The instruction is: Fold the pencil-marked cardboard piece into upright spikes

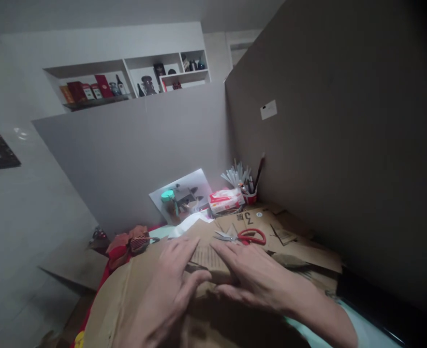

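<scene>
A bent brown piece of cardboard (209,257) with printed lines lies between my two hands. My left hand (175,280) holds its left side, fingers stretched over the top and thumb at the near edge. On the right side, my right hand (249,275) grips it the same way, with fingers extended on top and thumb beneath. Just beyond my right fingers lie scissors (247,236) with red handles, their blades slightly apart. A larger cardboard sheet (106,309) with a curved edge spreads under my left arm. The undersides of my fingers are hidden.
Cardboard scraps (307,253) are stacked at the right. Behind stand a tissue pack (226,199), a cup (250,197) of pens and white sticks, a teal-lidded jar (169,203) and a leaning picture sheet (195,186). Reddish-brown blocks (126,244) sit left. Grey partitions (144,145) enclose the table.
</scene>
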Motion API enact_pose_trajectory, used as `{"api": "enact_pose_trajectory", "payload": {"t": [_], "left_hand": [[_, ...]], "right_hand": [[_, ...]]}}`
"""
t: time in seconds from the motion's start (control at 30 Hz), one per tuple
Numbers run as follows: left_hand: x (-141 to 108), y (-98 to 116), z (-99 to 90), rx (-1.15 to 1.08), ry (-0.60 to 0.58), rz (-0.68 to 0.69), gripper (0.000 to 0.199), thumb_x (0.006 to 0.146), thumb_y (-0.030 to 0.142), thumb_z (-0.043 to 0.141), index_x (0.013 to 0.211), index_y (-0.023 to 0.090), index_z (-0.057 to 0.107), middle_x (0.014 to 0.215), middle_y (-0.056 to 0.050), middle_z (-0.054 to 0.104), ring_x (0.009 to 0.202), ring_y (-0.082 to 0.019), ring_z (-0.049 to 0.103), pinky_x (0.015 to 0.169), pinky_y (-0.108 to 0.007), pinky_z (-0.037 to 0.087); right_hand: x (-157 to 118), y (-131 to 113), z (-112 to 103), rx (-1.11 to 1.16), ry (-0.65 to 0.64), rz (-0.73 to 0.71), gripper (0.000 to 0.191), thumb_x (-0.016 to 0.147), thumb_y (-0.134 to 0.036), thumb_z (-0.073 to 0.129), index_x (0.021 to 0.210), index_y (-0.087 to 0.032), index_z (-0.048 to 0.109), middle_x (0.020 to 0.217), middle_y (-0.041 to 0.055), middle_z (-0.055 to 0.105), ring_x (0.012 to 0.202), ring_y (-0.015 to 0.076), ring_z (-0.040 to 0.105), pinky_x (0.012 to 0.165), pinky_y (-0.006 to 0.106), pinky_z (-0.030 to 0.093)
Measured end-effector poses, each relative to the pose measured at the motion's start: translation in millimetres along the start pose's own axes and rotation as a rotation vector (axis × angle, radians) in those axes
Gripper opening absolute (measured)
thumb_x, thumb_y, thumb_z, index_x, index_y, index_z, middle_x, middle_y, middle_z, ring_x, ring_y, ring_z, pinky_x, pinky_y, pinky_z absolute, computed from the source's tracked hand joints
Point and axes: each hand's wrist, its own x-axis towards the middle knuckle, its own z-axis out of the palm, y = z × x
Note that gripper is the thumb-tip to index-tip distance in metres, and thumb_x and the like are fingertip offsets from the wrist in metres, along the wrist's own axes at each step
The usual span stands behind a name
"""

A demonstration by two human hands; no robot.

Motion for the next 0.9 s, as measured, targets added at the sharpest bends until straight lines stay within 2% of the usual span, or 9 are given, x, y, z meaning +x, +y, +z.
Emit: {"api": "enact_pose_trajectory", "payload": {"t": [0.1, 0.2, 0.23, 0.3, 0.37, 0.47, 0.6, 0.7, 0.9], "left_hand": [[-4, 4, 6.7, 0.149, -0.069, -0.026, 0.073, 0.086, 0.048, 0.054, 0.148, 0.009, 0.059, 0.155, -0.017, 0.06, 0.155, -0.047, 0.035, 0.127, -0.076, 0.008], [-9, 15, 7.9, 0.247, -0.145, -0.045, 0.075, 0.085, 0.043, 0.06, 0.149, 0.005, 0.057, 0.161, -0.02, 0.052, 0.16, -0.051, 0.019, 0.123, -0.078, -0.013], [-11, 19, 7.4, 0.258, -0.164, -0.041, 0.075, 0.085, 0.042, 0.061, 0.149, 0.004, 0.056, 0.16, -0.021, 0.053, 0.158, -0.052, 0.024, 0.124, -0.079, -0.006], [-14, 26, 5.7, 0.25, -0.192, -0.028, 0.071, 0.087, 0.04, 0.063, 0.151, 0.009, 0.056, 0.147, -0.022, 0.066, 0.142, -0.048, 0.051, 0.119, -0.076, 0.031], [-17, 29, 4.1, 0.229, -0.194, -0.007, 0.057, 0.091, 0.039, 0.064, 0.144, 0.021, 0.06, 0.124, -0.013, 0.075, 0.113, -0.04, 0.069, 0.091, -0.06, 0.055], [-24, 23, 4.7, 0.222, -0.151, 0.043, 0.045, 0.097, 0.057, 0.059, 0.131, 0.028, 0.064, 0.112, -0.006, 0.075, 0.101, -0.035, 0.071, 0.08, -0.05, 0.054], [-35, 9, 13.0, 0.268, -0.053, 0.047, 0.076, 0.096, 0.079, 0.043, 0.141, 0.02, 0.059, 0.113, -0.013, 0.072, 0.103, -0.037, 0.07, 0.084, -0.051, 0.053], [-40, 6, 20.1, 0.286, -0.002, 0.054, 0.072, 0.101, 0.072, 0.04, 0.142, 0.016, 0.058, 0.113, -0.015, 0.072, 0.103, -0.037, 0.069, 0.085, -0.052, 0.052], [-37, 18, 23.4, 0.297, 0.034, 0.03, 0.043, 0.101, 0.049, 0.055, 0.126, 0.016, 0.069, 0.101, -0.014, 0.072, 0.093, -0.042, 0.069, 0.078, -0.055, 0.05]], "right_hand": [[-2, -1, 0, -0.07, -0.015, -0.015, 0.048, 0.102, -0.05, 0.066, 0.131, -0.012, 0.06, 0.115, 0.0172, 0.072, 0.097, 0.0381, 0.071, 0.078, 0.043, 0.049], [-2, -5, -1, -0.144, -0.031, -0.052, 0.048, 0.102, -0.058, 0.061, 0.117, -0.013, 0.065, 0.094, 0.0145, 0.073, 0.074, 0.0348, 0.069, 0.061, 0.039, 0.037], [-2, -7, -1, -0.159, -0.03, -0.072, 0.049, 0.102, -0.058, 0.061, 0.12, -0.013, 0.064, 0.09, 0.0131, 0.073, 0.07, 0.0337, 0.068, 0.059, 0.038, 0.034], [-3, -10, -2, -0.174, -0.012, -0.111, 0.048, 0.102, -0.056, 0.062, 0.126, -0.014, 0.06, 0.089, 0.0116, 0.073, 0.069, 0.0327, 0.068, 0.058, 0.038, 0.031], [-4, -13, -4, -0.182, 0.015, -0.141, 0.048, 0.102, -0.056, 0.062, 0.126, -0.014, 0.058, 0.091, 0.0119, 0.074, 0.07, 0.0326, 0.068, 0.059, 0.037, 0.031], [-6, -18, -4, -0.184, 0.047, -0.163, 0.051, 0.104, -0.061, 0.059, 0.127, -0.015, 0.059, 0.092, 0.0121, 0.076, 0.067, 0.0316, 0.069, 0.055, 0.037, 0.027], [-6, -19, -2, -0.176, 0.076, -0.178, 0.051, 0.102, -0.062, 0.062, 0.121, -0.015, 0.06, 0.091, 0.0125, 0.077, 0.066, 0.0303, 0.07, 0.053, 0.037, 0.023], [-4, -17, 2, -0.156, 0.074, -0.183, 0.044, 0.1, -0.052, 0.067, 0.12, -0.014, 0.061, 0.09, 0.0126, 0.077, 0.066, 0.03, 0.07, 0.053, 0.037, 0.024], [0, -13, 12, -0.029, 0.068, -0.16, 0.043, 0.098, -0.044, 0.067, 0.122, -0.008, 0.064, 0.096, 0.0199, 0.077, 0.076, 0.0374, 0.072, 0.06, 0.039, 0.038]]}}
